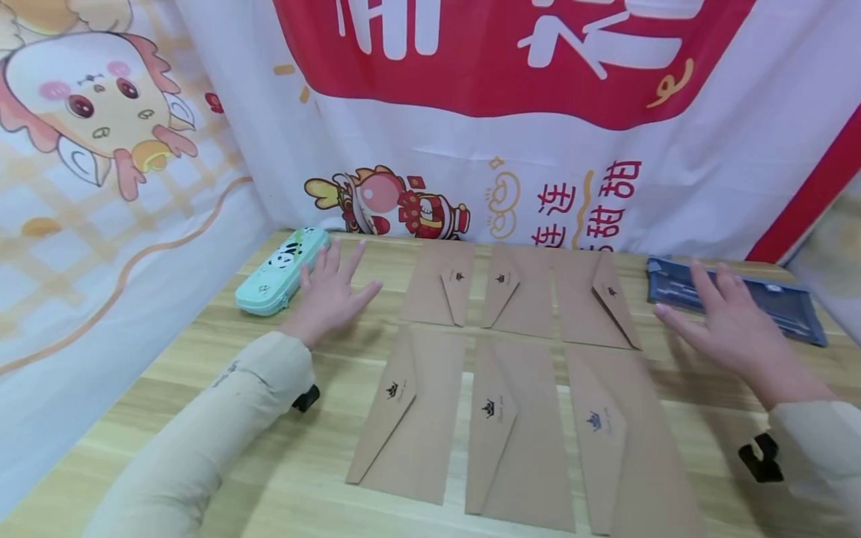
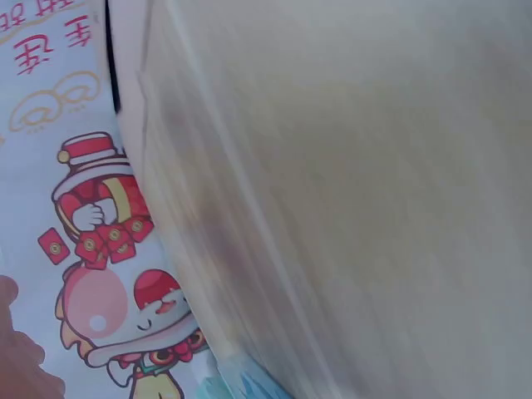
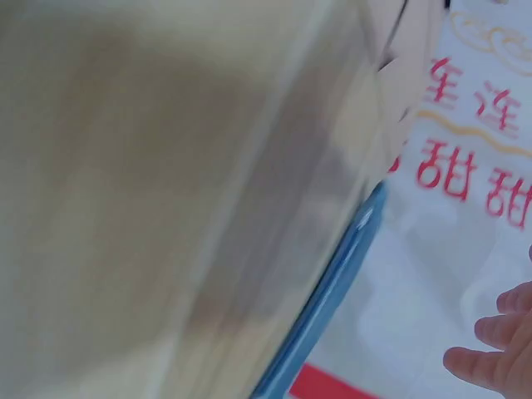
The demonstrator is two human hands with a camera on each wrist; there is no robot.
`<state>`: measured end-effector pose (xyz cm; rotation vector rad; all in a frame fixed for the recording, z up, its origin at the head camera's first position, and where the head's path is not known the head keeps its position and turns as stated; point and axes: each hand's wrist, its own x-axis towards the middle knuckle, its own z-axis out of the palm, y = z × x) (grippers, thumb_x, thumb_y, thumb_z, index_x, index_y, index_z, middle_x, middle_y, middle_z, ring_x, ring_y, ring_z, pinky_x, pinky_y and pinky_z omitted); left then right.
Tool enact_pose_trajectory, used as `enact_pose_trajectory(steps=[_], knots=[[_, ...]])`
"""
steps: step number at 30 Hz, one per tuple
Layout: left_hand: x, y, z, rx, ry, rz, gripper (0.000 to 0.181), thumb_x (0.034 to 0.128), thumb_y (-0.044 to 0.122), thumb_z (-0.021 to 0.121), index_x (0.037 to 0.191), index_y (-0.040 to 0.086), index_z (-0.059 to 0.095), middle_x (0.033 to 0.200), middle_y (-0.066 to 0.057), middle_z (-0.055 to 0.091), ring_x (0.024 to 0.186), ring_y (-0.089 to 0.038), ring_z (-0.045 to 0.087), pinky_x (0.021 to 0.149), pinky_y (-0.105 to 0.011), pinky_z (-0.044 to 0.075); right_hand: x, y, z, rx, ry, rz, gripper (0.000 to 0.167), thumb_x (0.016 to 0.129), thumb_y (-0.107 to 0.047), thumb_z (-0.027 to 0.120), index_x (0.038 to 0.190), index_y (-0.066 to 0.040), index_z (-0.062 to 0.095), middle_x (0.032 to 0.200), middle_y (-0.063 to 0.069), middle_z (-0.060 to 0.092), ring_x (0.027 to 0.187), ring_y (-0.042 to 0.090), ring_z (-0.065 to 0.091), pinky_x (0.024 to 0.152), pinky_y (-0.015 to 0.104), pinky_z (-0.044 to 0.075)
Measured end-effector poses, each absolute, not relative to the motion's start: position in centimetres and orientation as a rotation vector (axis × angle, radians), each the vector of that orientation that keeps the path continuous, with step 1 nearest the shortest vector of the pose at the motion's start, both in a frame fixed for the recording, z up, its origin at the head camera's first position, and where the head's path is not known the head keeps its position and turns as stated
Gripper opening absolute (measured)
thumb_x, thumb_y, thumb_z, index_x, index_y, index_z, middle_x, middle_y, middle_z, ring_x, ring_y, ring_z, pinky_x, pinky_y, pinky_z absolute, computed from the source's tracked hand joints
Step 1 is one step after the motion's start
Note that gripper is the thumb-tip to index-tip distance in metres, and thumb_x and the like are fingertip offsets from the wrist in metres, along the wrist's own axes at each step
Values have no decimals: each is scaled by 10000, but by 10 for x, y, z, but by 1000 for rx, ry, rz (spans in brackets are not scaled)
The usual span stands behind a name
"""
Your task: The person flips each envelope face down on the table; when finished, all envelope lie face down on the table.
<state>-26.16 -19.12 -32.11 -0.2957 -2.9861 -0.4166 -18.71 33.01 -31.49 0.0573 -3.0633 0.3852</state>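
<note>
In the head view my left hand (image 1: 331, 295) spreads its fingers beside a mint-green panda pencil case (image 1: 285, 269), holding nothing. My right hand (image 1: 736, 325) is likewise spread, near a dark blue pencil pouch (image 1: 783, 302) with a see-through top. Between the hands lie several brown envelopes in two rows, among them a back-row one (image 1: 528, 291) and a front-row one (image 1: 531, 448). Their flaps carry a small black crown print. Fingertips of the left hand (image 2: 25, 357) show at the edge of the left wrist view; those of the right (image 3: 503, 345) show in the right wrist view.
The wooden table (image 1: 289, 463) ends at a white and red printed cloth (image 1: 417, 134) hanging behind it. Another patterned cloth (image 1: 134, 246) hangs along the left side. A black strap piece sits under each wrist.
</note>
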Motion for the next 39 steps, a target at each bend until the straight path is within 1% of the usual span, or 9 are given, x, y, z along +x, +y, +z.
enact_pose_trajectory(steps=[6, 14, 16, 22, 24, 27, 31, 35, 39], knots=[[-267, -177, -315, -350, -2921, -645, 753, 904, 576, 388, 1498, 270, 40, 1542, -155, -95, 1405, -356, -83, 1105, -562, -101, -197, 305, -300, 69, -3078, 482, 989, 857, -667, 391, 1463, -71, -114, 1475, 327, -110, 1330, 530, 0, 944, 746, 145], [-271, -159, -310, -321, -2863, -987, 733, 916, 498, 456, 1493, 296, 52, 1565, -46, 10, 1427, -264, 27, 1137, -527, 85, -211, 265, -289, 138, -3035, 576, 998, 840, -685, 396, 1464, -125, -145, 1511, 228, -159, 1334, 523, 75, 976, 722, 160], [-272, -157, -311, -311, -2846, -1070, 723, 919, 474, 471, 1492, 299, 67, 1565, -25, 50, 1427, -248, 54, 1141, -506, 116, -213, 254, -288, 174, -3000, 611, 993, 839, -675, 414, 1469, -141, -138, 1530, 192, -131, 1361, 481, 54, 1003, 705, 148], [-272, -153, -312, -241, -2788, -1318, 712, 912, 416, 525, 1480, 352, 99, 1557, -20, 124, 1356, -322, 280, 1065, -520, 308, -224, 226, -288, 271, -2907, 801, 980, 840, -642, 467, 1479, -170, -107, 1555, 126, -51, 1405, 376, 1, 1086, 621, 96], [-273, -152, -313, -205, -2774, -1403, 712, 912, 399, 533, 1475, 372, 99, 1553, -39, 138, 1338, -335, 310, 1048, -520, 335, -229, 217, -290, 300, -2892, 852, 980, 842, -629, 480, 1478, -171, -107, 1555, 119, -36, 1406, 372, 16, 1101, 597, 93], [-274, -150, -315, -158, -2745, -1517, 695, 916, 358, 540, 1470, 380, 120, 1540, -76, 174, 1324, -335, 337, 1047, -501, 348, -235, 204, -293, 344, -2880, 868, 961, 855, -605, 483, 1481, -157, -94, 1553, 139, 15, 1375, 406, 162, 1108, 581, 110], [-278, -149, -318, -139, -2691, -1628, 681, 921, 272, 547, 1474, 344, 155, 1523, -118, 210, 1293, -340, 383, 1031, -474, 379, -240, 188, -299, 336, -2885, 940, 961, 842, -629, 479, 1484, -191, -87, 1542, 157, 118, 1294, 404, 339, 1070, 576, 247], [-283, -148, -321, -127, -2649, -1701, 684, 919, 216, 557, 1476, 319, 173, 1513, -131, 230, 1266, -323, 418, 1017, -443, 404, -245, 169, -300, 242, -2890, 1218, 959, 853, -558, 530, 1465, -261, -146, 1553, 129, 75, 1325, 378, 306, 1034, 556, 328], [-287, -147, -326, -123, -2599, -1762, 695, 907, 142, 566, 1478, 271, 192, 1491, -171, 264, 1237, -322, 448, 1008, -427, 416, -253, 150, -304, 165, -2857, 1404, 938, 870, -422, 586, 1482, -242, -102, 1538, 157, 139, 1313, 367, 342, 1025, 516, 366]])
